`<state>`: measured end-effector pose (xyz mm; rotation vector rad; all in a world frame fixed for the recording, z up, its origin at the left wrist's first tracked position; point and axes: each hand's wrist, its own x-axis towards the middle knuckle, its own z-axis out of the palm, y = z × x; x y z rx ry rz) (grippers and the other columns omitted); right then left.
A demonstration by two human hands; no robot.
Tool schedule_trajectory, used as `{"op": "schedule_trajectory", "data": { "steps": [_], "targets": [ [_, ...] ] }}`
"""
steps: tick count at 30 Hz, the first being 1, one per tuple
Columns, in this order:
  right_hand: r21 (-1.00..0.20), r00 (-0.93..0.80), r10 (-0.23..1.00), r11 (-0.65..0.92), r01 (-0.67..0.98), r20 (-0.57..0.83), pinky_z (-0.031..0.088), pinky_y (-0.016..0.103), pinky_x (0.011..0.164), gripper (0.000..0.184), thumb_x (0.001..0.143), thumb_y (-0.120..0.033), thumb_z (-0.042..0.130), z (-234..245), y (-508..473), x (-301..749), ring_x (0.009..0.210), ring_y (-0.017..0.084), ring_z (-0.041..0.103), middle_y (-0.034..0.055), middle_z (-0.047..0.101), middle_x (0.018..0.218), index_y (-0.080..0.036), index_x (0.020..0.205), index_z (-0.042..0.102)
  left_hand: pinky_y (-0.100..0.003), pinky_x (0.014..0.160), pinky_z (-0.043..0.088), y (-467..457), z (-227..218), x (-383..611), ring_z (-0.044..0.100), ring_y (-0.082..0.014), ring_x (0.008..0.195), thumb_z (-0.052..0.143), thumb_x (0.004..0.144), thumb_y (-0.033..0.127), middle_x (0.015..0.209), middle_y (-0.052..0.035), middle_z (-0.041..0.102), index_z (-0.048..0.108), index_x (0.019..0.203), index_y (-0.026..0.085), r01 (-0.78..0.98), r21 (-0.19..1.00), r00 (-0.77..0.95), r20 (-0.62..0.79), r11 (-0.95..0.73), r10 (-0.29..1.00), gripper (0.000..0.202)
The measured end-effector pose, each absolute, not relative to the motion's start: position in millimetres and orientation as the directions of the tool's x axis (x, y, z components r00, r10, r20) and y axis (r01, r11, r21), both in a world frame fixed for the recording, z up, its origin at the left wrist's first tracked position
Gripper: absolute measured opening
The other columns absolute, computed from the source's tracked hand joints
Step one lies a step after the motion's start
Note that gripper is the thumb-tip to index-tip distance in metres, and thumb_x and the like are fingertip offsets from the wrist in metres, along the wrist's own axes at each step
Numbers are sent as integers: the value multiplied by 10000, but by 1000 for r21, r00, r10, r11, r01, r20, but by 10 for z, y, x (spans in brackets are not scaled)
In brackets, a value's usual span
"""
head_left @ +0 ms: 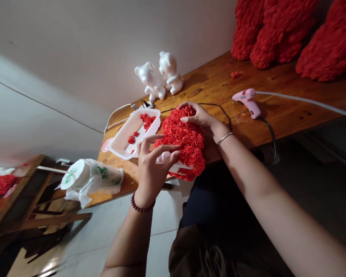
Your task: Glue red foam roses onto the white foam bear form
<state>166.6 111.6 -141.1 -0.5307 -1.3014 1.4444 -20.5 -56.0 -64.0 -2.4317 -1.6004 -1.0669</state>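
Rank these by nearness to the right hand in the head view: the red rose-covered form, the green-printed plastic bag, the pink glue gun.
1. Red rose-covered form: touching, directly under the right hand.
2. Pink glue gun: on the table, to the hand's right in view.
3. Green-printed plastic bag: far left, at the table's edge.

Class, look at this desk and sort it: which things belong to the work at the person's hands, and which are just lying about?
Part of the work: rose-covered foam form; left hand; right hand; white tray of loose red roses; pink glue gun.
Lying about: two white foam bears; bagged stack of cups.
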Motion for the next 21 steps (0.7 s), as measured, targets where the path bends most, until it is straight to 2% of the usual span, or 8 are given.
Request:
{"op": "schedule_trajectory", "data": {
  "steps": [3,6,10,13,15,17,19,21],
  "targets": [
    [-894,-345,892,125,-430,291,553,297,766,544,533,-378,878,-1408,1103,1677,819,157,581,-6,641,922,-250,998,627,-460,1046,492,-539,-616,-358,536,-267,1293,580,960,565,1349,-100,575,752,1173,305,741,436,204,579,-511,790,378],
    [-893,-363,890,100,-439,278,553,284,745,558,561,-397,877,-1439,1119,1684,802,145,584,-15,643,927,-258,1029,607,-409,930,550,-544,-669,-600,569,-268,1267,443,1019,567,1417,-145,559,606,1394,272,756,520,98,512,-398,854,504],
    [-887,-340,897,110,-449,283,562,282,765,559,570,-384,885,-1469,1130,1685,823,147,603,-14,657,962,-257,1037,605,-468,939,545,-681,-939,-858,595,-319,1246,610,918,598,1479,-229,508,364,1558,194,851,504,-13,305,-150,952,796],
    [-883,-340,898,101,-459,280,574,298,846,562,589,-354,876,-1445,1080,1693,895,159,630,3,676,1052,-262,1077,613,-455,894,557,-816,-1162,-874,643,-319,1156,732,821,578,1361,-226,612,346,1554,154,832,555,-87,154,-13,984,930],
    [-878,-345,892,106,-467,291,573,327,929,614,603,-351,857,-1418,1034,1701,990,180,642,16,675,1159,-281,1156,599,-429,883,557,-871,-1260,-797,664,-280,1049,755,808,536,1239,-163,692,482,1463,169,791,611,-101,79,32,992,799],
    [-872,-333,889,132,-472,315,555,362,1015,694,613,-372,836,-1392,1000,1706,1125,207,627,20,643,1294,-317,1250,566,-394,862,562,-892,-1317,-686,663,-255,985,745,817,523,1118,-109,731,650,1259,180,738,672,-107,41,52,993,568],
    [-873,-319,887,164,-458,334,531,390,1076,742,639,-402,809,-1372,984,1709,1247,227,584,10,590,1405,-359,1323,527,-342,790,578,-893,-1350,-575,675,-242,932,730,832,520,1006,-86,739,715,1093,173,657,750,-108,-4,75,994,434],
    [-882,-313,887,184,-434,339,521,406,1099,746,676,-419,781,-1354,968,1711,1318,235,550,1,550,1467,-385,1365,499,-301,720,591,-888,-1371,-493,698,-226,873,724,848,496,924,-75,737,720,1070,161,540,837,-87,-48,87,995,402]
  ]
}}
